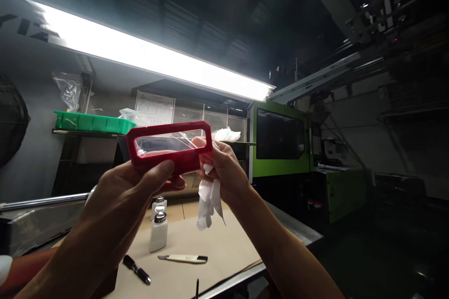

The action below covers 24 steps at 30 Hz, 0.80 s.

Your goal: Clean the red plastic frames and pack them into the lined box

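Note:
A red plastic frame with a clear window (168, 162) is raised in front of me, below the bright lamp. My left hand (143, 182) grips it by the lower left side, thumb along its near face. At the frame's right end is my right hand (224, 163), its fingers closed on a crumpled white wipe (209, 201) that hangs down below them. Some of the right fingers reach behind the frame and show through the window. Whether they press on the clear part I cannot tell.
On the bench lie a utility knife (183, 258) and a black pen (136, 270). Two white bottles with metal caps (159, 233) stand behind them. A green tray (93, 122) sits on the shelf under a long lamp (150, 51). To the right is a green machine (280, 140).

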### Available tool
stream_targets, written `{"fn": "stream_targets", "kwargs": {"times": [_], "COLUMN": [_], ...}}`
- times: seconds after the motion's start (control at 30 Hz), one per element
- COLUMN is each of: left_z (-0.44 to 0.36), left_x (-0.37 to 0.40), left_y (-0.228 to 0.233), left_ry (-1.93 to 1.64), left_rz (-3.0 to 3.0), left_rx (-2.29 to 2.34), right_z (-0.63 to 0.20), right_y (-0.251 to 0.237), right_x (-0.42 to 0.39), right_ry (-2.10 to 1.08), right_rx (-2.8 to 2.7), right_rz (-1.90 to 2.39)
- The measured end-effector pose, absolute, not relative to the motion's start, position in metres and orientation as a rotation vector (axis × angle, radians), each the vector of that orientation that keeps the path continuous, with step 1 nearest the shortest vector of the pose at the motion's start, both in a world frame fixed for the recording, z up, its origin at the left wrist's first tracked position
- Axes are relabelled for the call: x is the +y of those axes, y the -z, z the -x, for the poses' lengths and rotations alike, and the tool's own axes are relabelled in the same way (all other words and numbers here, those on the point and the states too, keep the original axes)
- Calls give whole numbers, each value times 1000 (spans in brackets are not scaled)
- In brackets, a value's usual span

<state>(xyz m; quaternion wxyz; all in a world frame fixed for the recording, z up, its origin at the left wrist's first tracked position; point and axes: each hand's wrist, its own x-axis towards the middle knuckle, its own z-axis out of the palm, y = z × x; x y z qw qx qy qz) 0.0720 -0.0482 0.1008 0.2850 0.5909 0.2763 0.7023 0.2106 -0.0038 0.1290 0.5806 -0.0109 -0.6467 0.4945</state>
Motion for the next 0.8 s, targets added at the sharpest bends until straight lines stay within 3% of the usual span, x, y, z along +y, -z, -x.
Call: {"fn": "stream_targets", "kwargs": {"times": [0.37,0.8], "left_z": [-78,-78], "left_x": [-61,-73], "left_y": [-151,-157], "left_ry": [-1967,-1948], "left_rz": [-1746,-1778], "left_rx": [682,669], "right_z": [-205,-213], "right_y": [-166,-173], "right_x": [-19,-24], "right_ry": [-994,-946], "right_rx": [-1429,-1368], "right_rz": [-8,-42]}}
